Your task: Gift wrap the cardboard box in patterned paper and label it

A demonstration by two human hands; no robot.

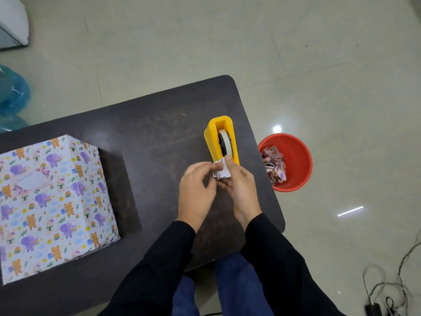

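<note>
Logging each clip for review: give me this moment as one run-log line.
left hand, right hand: both pinch paper scrap | tape dispenser: just beyond hands | wrapped box: far left, untouched | red bin: crumpled paper inside

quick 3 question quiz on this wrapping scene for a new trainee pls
1. True or false: the wrapped box lies to the left of the yellow tape dispenser on the table.
2. What do the left hand and right hand pinch between them? A) scissors B) a paper scrap C) a pen
3. Fill in: the red bin on the floor holds crumpled ____.
Key: 1 true; 2 B; 3 paper.
</note>
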